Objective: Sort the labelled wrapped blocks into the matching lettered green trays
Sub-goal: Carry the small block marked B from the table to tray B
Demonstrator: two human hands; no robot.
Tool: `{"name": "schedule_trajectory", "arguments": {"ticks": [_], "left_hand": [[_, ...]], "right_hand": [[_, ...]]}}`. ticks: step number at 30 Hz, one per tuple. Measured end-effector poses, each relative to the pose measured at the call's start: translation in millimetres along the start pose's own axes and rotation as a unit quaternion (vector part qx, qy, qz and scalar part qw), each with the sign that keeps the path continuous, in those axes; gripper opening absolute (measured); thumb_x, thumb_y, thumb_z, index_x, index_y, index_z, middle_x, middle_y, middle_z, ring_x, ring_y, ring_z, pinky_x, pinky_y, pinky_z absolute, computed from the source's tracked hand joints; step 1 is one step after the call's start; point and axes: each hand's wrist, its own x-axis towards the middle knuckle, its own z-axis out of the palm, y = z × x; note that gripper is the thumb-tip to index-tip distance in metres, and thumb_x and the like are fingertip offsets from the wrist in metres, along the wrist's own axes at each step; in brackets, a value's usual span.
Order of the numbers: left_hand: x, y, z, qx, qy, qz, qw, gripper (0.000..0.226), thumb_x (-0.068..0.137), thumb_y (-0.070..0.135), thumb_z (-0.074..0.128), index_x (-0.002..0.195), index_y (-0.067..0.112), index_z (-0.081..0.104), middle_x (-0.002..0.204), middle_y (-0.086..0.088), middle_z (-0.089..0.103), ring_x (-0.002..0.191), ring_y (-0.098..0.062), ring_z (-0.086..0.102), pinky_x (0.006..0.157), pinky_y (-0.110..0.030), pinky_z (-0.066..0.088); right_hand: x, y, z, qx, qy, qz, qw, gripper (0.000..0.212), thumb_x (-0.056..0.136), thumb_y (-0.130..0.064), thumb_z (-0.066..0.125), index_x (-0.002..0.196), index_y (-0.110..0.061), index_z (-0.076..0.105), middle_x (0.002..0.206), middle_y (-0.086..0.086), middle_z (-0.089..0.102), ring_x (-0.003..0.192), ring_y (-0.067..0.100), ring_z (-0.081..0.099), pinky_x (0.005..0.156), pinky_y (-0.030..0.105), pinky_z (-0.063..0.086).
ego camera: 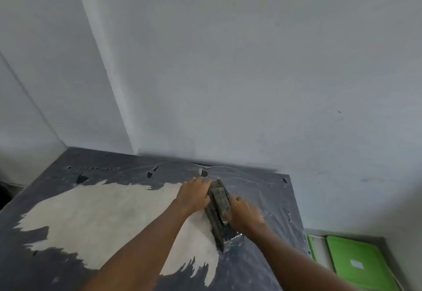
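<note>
A long dark wrapped block (pixel 220 211) lies on the worn dark table (pixel 114 176), near its far right part. My left hand (pixel 196 196) grips the block's left side near its far end. My right hand (pixel 244 214) grips its right side nearer the middle. The block's near end shows a pale face; no label can be read through the blur. A green tray (pixel 358 265) with a small white label lies low at the right, beyond the table's right edge. The edge of a second green tray (pixel 311 246) shows just left of it.
The table top has a large pale patch (pixel 102 220) where the dark coating is worn off. White walls stand close behind the table and at the left. The table's right edge runs down past my right forearm.
</note>
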Motion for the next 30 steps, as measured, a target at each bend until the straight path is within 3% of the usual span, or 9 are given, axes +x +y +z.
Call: {"name": "schedule_trajectory", "arguments": {"ticks": [4, 7, 12, 15, 17, 20, 23, 27, 30], "left_hand": [[21, -15, 15, -0.011, -0.015, 0.017, 1.0, 0.05, 0.089, 0.021, 0.051, 0.138, 0.016, 0.04, 0.137, -0.011, 0.051, 0.122, -0.032, 0.05, 0.094, -0.047, 0.047], [31, -18, 27, -0.019, -0.03, 0.03, 0.999, 0.054, 0.09, 0.02, 0.051, 0.142, 0.02, 0.037, 0.14, -0.01, 0.049, 0.124, -0.032, 0.05, 0.096, -0.047, 0.048], [44, -17, 34, -0.01, -0.062, 0.046, 0.997, 0.063, 0.089, 0.013, 0.052, 0.148, 0.023, 0.03, 0.154, -0.012, 0.034, 0.136, -0.032, 0.04, 0.103, -0.049, 0.045], [52, -12, 27, -0.025, -0.07, 0.071, 0.995, 0.071, 0.086, 0.013, 0.052, 0.151, 0.026, 0.025, 0.16, -0.011, 0.024, 0.142, -0.031, 0.032, 0.106, -0.048, 0.043], [57, -5, 18, -0.042, -0.054, 0.09, 0.994, 0.071, 0.086, 0.013, 0.054, 0.15, 0.026, 0.026, 0.159, -0.01, 0.026, 0.14, -0.031, 0.035, 0.106, -0.048, 0.043], [61, 13, 0, -0.089, -0.029, 0.129, 0.987, 0.062, 0.087, 0.01, 0.059, 0.144, 0.021, 0.039, 0.147, -0.007, 0.044, 0.127, -0.027, 0.049, 0.097, -0.043, 0.049], [69, 34, -15, -0.137, -0.009, 0.153, 0.979, 0.047, 0.088, 0.014, 0.062, 0.132, 0.024, 0.049, 0.127, -0.003, 0.057, 0.107, -0.017, 0.057, 0.091, -0.04, 0.052], [78, 62, -31, -0.219, -0.006, 0.146, 0.965, 0.031, 0.092, 0.016, 0.06, 0.12, 0.028, 0.055, 0.111, 0.001, 0.057, 0.099, -0.014, 0.056, 0.09, -0.038, 0.05], [85, 77, -38, -0.229, -0.023, 0.14, 0.963, 0.031, 0.094, 0.016, 0.058, 0.124, 0.025, 0.056, 0.109, 0.0, 0.058, 0.102, -0.015, 0.055, 0.09, -0.034, 0.047]], "right_hand": [[13, -10, 25, -0.001, -0.012, 0.042, 0.999, 0.059, 0.085, -0.049, 0.059, 0.13, -0.017, 0.038, 0.121, 0.011, 0.056, 0.103, 0.029, 0.058, 0.078, 0.043, 0.054], [20, -8, 42, -0.019, -0.017, 0.046, 0.999, 0.069, 0.084, -0.044, 0.064, 0.136, -0.015, 0.03, 0.128, 0.013, 0.051, 0.109, 0.031, 0.054, 0.081, 0.041, 0.053], [21, 6, 53, 0.011, 0.009, 0.022, 1.0, 0.063, 0.087, -0.032, 0.057, 0.139, -0.019, 0.025, 0.127, 0.01, 0.049, 0.106, 0.027, 0.052, 0.077, 0.038, 0.053], [21, 25, 30, 0.068, 0.018, -0.016, 0.997, 0.055, 0.086, -0.036, 0.055, 0.134, -0.023, 0.034, 0.114, 0.005, 0.053, 0.092, 0.021, 0.055, 0.067, 0.031, 0.048], [22, 39, 7, 0.111, 0.03, -0.035, 0.993, 0.048, 0.085, -0.034, 0.056, 0.13, -0.025, 0.041, 0.109, 0.001, 0.055, 0.086, 0.016, 0.055, 0.068, 0.029, 0.049], [22, 60, -28, 0.224, 0.035, -0.018, 0.974, 0.036, 0.085, -0.027, 0.056, 0.121, -0.026, 0.052, 0.093, -0.005, 0.06, 0.07, 0.006, 0.055, 0.061, 0.023, 0.049], [19, 83, -57, 0.293, 0.063, -0.006, 0.954, 0.026, 0.085, -0.026, 0.05, 0.109, -0.029, 0.059, 0.074, -0.002, 0.065, 0.055, 0.007, 0.054, 0.052, 0.029, 0.045], [11, 109, -90, 0.302, 0.095, -0.009, 0.948, 0.024, 0.084, -0.029, 0.043, 0.098, -0.031, 0.062, 0.077, -0.002, 0.066, 0.069, 0.012, 0.06, 0.063, 0.037, 0.048], [5, 126, -107, 0.279, 0.116, -0.026, 0.953, 0.02, 0.089, -0.028, 0.046, 0.104, -0.032, 0.059, 0.091, -0.004, 0.066, 0.081, 0.011, 0.062, 0.065, 0.028, 0.052]]}}
